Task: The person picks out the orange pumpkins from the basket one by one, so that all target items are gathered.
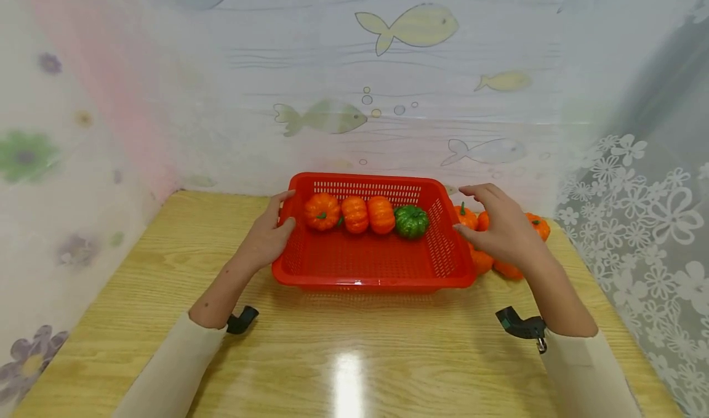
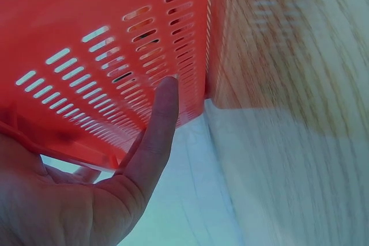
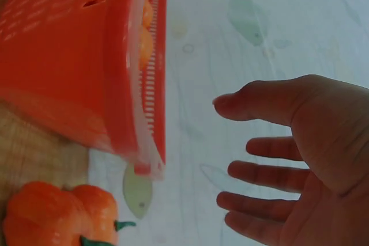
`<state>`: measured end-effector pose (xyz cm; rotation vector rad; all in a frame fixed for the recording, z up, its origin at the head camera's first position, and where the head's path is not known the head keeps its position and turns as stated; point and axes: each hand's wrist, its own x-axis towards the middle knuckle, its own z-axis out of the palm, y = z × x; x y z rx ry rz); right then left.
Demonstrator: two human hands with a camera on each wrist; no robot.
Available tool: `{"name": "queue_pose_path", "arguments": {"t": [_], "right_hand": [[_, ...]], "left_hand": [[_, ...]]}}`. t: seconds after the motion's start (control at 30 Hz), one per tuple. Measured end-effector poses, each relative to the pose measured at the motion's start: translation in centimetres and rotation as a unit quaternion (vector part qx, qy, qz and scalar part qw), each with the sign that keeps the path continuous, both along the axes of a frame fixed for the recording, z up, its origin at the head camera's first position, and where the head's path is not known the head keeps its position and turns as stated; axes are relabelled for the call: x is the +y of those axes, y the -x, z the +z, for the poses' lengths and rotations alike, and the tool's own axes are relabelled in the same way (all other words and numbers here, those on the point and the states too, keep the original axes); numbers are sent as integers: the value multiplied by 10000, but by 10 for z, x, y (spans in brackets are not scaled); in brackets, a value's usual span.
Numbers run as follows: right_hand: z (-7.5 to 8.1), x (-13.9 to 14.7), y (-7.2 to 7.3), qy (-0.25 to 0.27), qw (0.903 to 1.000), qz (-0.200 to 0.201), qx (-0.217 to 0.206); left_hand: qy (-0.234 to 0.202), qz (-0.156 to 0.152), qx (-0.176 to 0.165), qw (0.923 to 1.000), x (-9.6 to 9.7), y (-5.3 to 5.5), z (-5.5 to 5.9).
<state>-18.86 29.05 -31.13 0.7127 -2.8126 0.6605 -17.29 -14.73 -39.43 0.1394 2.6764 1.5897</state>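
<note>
A person in pale sleeves [image 1: 172, 369], a black device [image 1: 242, 321] at the left wrist and another at the right, reaches over a wood-grain desk [image 1: 277, 369] where a streak of light shines near the front edge. A red basket [image 1: 371, 281] of slotted plastic rests on the desk between the two hands. The left hand [image 1: 268, 236] meets the basket's left end, its thumb at the rim and a finger extended along the outer wall; whether it grasps the basket or merely touches it cannot be told. The right hand [image 1: 501, 224] is released, thumb and fingers spread around bare air just beside the basket's right end, a gap showing in the right wrist view. Inside the basket, three orange pumpkins [image 1: 322, 212] and a green pumpkin [image 1: 412, 222] line up toward the far wall, the green one at the right end of the row. Outside, to the basket's right, a cluster of loose pumpkins [image 1: 508, 270], also orange, sits on the desk, partly hidden behind the right hand. Beyond the desk hangs a pale sheet [image 1: 221, 128] printed with fish, bubbles and wavy lines, flanked by a flower print [image 1: 24, 155] at left and white blossoms [image 1: 676, 215] on grey at right.
</note>
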Motion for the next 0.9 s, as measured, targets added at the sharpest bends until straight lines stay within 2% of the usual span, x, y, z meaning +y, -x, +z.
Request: {"name": "queue_pose_path", "arguments": {"t": [0.2,0.5,0.73,0.9], "right_hand": [[4,-22,16,-96,9994,305,-161],[-5,-51,46,-357,9955,794,-387],[-16,-66,65,-684,9908,882,-768],[-20,-72,73,-974,9863,947,-939]], "left_hand": [[-38,4,-18,10000,0,1,0],[-34,-58,37,10000,0,3,-3],[-21,-74,-7,10000,0,10,-5],[-6,-86,17,10000,-1,13,-6]]}}
